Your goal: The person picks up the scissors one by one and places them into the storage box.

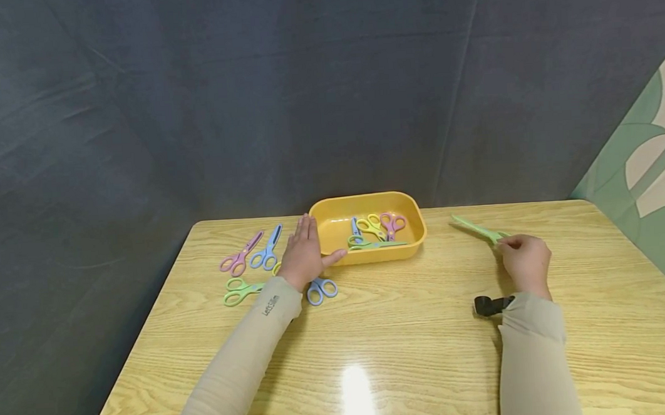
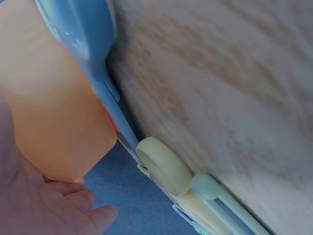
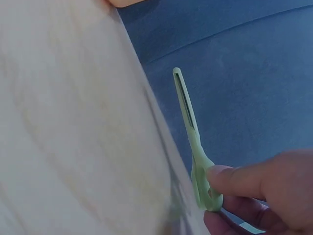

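Observation:
My right hand point(image 1: 526, 260) pinches green scissors point(image 1: 477, 228) by the handle end, at the right of the table. In the right wrist view the thumb and fingers grip the handle loops, with the blades point(image 3: 185, 100) together and pointing away. My left hand point(image 1: 303, 253) rests against the left end of a yellow tray point(image 1: 360, 198), fingers straight and thumb stretched along its front wall. Inside the tray lie blue, yellow point(image 1: 372, 228), pink point(image 1: 392, 223) and green scissors. Blue scissors point(image 1: 321, 289) lie partly hidden beneath the left wrist.
Left of the tray lie pink scissors point(image 1: 239, 256), blue scissors point(image 1: 266, 253), green scissors point(image 1: 240, 291) and mostly covered yellow scissors point(image 1: 276, 269). Behind the table point(image 1: 406, 329) hangs a dark cloth point(image 1: 327, 107). A black wrist camera mount point(image 1: 491, 306) sticks out from the right sleeve.

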